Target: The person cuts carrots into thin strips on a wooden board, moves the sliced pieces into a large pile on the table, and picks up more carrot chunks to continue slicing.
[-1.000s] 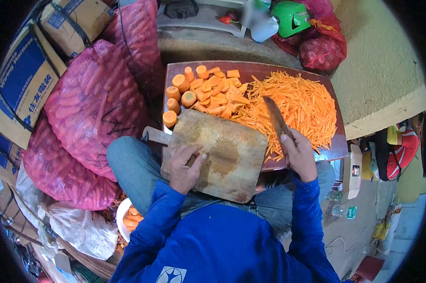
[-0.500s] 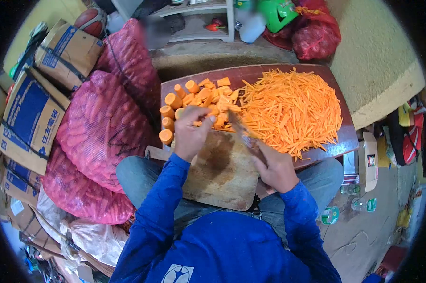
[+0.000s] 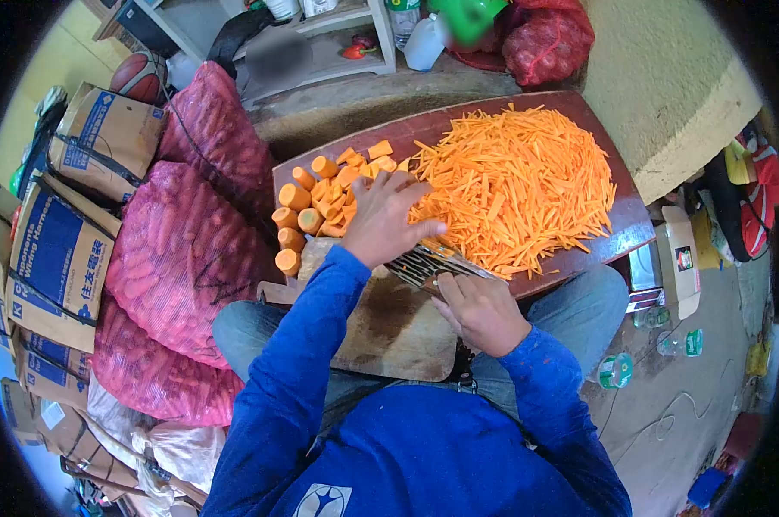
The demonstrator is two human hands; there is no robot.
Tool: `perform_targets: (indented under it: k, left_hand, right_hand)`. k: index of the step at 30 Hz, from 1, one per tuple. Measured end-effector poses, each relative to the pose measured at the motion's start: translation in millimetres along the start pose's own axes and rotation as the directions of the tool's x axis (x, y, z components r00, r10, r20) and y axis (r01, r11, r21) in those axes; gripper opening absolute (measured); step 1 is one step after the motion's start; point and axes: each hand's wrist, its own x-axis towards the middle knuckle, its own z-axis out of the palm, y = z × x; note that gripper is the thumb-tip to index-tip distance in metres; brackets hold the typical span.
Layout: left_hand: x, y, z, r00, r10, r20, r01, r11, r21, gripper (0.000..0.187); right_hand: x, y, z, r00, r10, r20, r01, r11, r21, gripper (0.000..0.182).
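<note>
My left hand (image 3: 391, 220) is open, fingers apart, over the inner edge of the cut carrot pieces (image 3: 325, 189) and beside the pile of carrot sticks (image 3: 519, 185). What lies under its palm is hidden. My right hand (image 3: 484, 314) is closed on the handle of a knife (image 3: 428, 265), whose blade shows dark and bright parallel stripes and points left, just below my left hand. The blade is over the upper part of a worn wooden cutting board (image 3: 389, 340), which has a dark wet stain. Thick carrot chunks (image 3: 288, 261) stand along the table's left side.
The dark red table (image 3: 613, 237) bears the carrots. Pink mesh sacks of carrots (image 3: 178, 267) and cardboard boxes (image 3: 58, 250) crowd the left. A wall ledge (image 3: 674, 95) stands at right, with plastic bottles (image 3: 615, 370) on the floor. A shelf (image 3: 338, 73) is behind.
My left hand has moved right and opened from a closed pose. The knife has swung from pointing up to lying across the board's top. The view has shifted slightly.
</note>
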Motion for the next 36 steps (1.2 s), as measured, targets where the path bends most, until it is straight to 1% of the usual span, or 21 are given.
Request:
perform_targets:
  k: [1,3,6,7,9,10,11,13,14,15,17,18,19,21,23,25,26,28,29,31,36]
  left_hand:
    - [-5.1,7.3,-5.6,0.999,0.003,0.048,0.004,0.99,-0.144,0.071]
    - [-12.0,12.8,-6.3,0.995,0.041,0.096,-0.025,0.987,-0.158,0.069]
    - [-11.2,3.4,12.8,0.997,0.039,0.072,-0.044,0.997,0.062,0.067]
    - [-8.3,0.0,13.2,0.997,0.031,0.071,-0.036,0.997,0.064,0.067]
    - [0.3,-1.7,10.3,0.992,0.059,0.11,-0.079,0.979,0.19,0.066]
    - [-0.3,2.3,7.9,0.995,0.063,0.071,-0.071,0.992,0.107,0.065]
    - [-2.2,7.7,6.8,0.995,0.068,0.072,-0.076,0.991,0.106,0.065]
    - [-6.4,18.3,4.8,0.989,0.144,0.032,-0.144,0.99,0.0,0.063]
    - [-7.5,15.0,9.6,0.976,0.219,-0.011,-0.218,0.972,0.086,0.062]
    - [-6.4,9.5,9.2,0.977,0.213,-0.01,-0.211,0.973,0.09,0.062]
    - [1.1,-9.4,2.1,1.0,0.008,0.029,-0.015,0.967,0.253,0.059]
    - [2.7,-21.9,-1.8,0.998,0.033,-0.06,-0.016,0.966,0.259,0.051]
    - [5.0,-33.8,-4.6,0.997,0.034,-0.063,-0.016,0.964,0.266,0.051]
    - [5.9,-57.0,-8.5,0.98,0.05,-0.193,-0.006,0.975,0.222,0.04]
    - [4.8,-86.1,-10.1,0.972,0.039,-0.23,0.02,0.968,0.249,0.033]
    - [1.3,-116.3,-7.7,0.966,-0.137,-0.217,0.187,0.955,0.23,0.026]
    - [3.7,-133.4,-9.0,0.966,-0.133,-0.22,0.184,0.956,0.23,0.026]
    - [9.3,-158.9,-10.9,0.93,-0.328,0.167,0.348,0.93,-0.114,0.026]
    - [9.7,-162.7,-4.8,0.931,-0.324,0.166,0.344,0.932,-0.112,0.026]
    - [11.1,-160.6,1.1,0.93,-0.34,0.14,0.337,0.94,0.044,0.036]
    - [16.4,-151.3,8.7,0.935,-0.328,0.135,0.313,0.942,0.125,0.04]
  right_hand:
    - [-1.1,0.8,-0.4,1.0,0.008,-0.001,-0.008,1.0,0.002,0.025]
    - [-1.8,2.0,0.3,0.999,0.017,-0.032,-0.017,1.0,0.003,0.025]
    - [-4.1,0.2,5.9,1.0,0.024,0.019,-0.024,0.999,0.027,0.025]
    - [-3.4,-2.7,5.5,1.0,0.017,0.022,-0.017,0.999,0.031,0.025]
    - [-0.6,-5.2,1.4,0.998,-0.017,0.053,0.017,1.0,0.014,0.026]
    - [0.1,-4.2,0.7,0.999,-0.017,0.052,0.017,1.0,0.01,0.026]
    - [-0.2,-3.6,0.5,0.999,-0.02,0.039,0.02,1.0,0.005,0.026]
    - [-2.2,-3.1,0.9,0.999,-0.02,0.027,0.019,1.0,0.005,0.026]
    - [-2.6,-2.0,1.0,1.0,-0.002,0.013,0.002,1.0,0.006,0.025]
    - [-2.5,-1.0,1.4,1.0,0.01,0.0,-0.01,1.0,0.009,0.025]
    - [-3.8,0.1,2.1,1.0,0.015,-0.018,-0.015,1.0,0.005,0.025]
    - [-3.9,1.3,1.9,0.999,0.029,-0.038,-0.03,1.0,-0.005,0.025]
    - [-3.8,3.3,1.2,0.999,0.025,-0.044,-0.025,1.0,-0.005,0.025]
    - [-4.9,3.9,1.0,0.999,0.028,-0.041,-0.028,1.0,0.005,0.026]
    - [-4.8,2.9,2.6,0.999,0.035,-0.029,-0.034,0.998,0.045,0.027]
    - [-6.7,2.2,2.4,0.999,0.043,-0.01,-0.042,0.996,0.077,0.028]
    - [-6.5,1.6,2.3,1.0,0.023,-0.003,-0.023,0.996,0.089,0.027]
    - [-5.9,0.0,1.2,1.0,0.005,0.0,-0.005,0.995,0.1,0.027]
    - [-5.1,-0.8,0.2,1.0,0.007,0.018,-0.009,0.994,0.113,0.027]
    - [-3.7,-0.4,-0.4,0.999,0.01,0.033,-0.014,0.992,0.126,0.027]
    - [-6.2,2.4,0.7,0.999,0.03,0.027,-0.034,0.988,0.153,0.027]
